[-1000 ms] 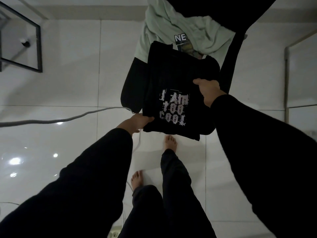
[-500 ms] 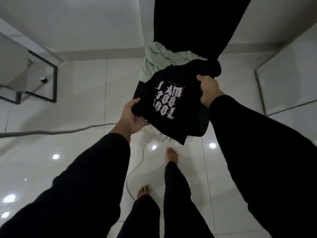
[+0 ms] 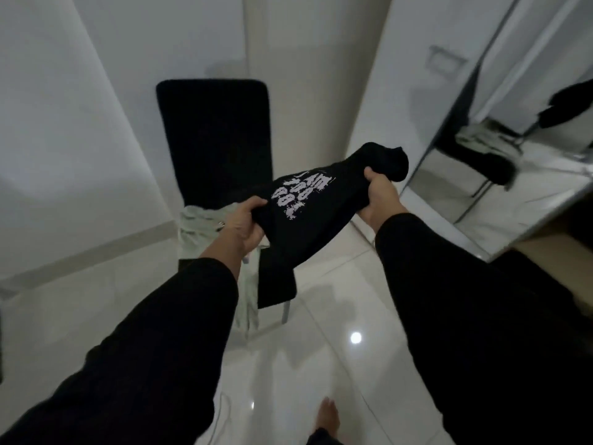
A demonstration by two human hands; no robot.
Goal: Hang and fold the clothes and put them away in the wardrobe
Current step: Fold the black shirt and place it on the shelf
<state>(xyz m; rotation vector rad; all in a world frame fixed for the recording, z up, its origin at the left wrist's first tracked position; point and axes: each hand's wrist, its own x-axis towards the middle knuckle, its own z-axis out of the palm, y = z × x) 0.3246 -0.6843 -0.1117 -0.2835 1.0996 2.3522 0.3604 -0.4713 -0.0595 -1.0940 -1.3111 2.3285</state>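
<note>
Raised since the earlier frame: folded black T-shirt (image 3: 308,216), then low over the chair seat, now held in the air before the black chair (image 3: 213,136) back. Left hand (image 3: 245,224): grip clamped on its near-left edge. Right hand (image 3: 380,195): grip clamped on its far-right end. Print faced up. Pale green garment (image 3: 197,226) lay on the seat. Mirrored wardrobe door (image 3: 513,155) stood right.

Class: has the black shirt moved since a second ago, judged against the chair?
Yes. The black shirt, then over the chair's seat and green clothing, is now lifted off it and carried rightward.
</note>
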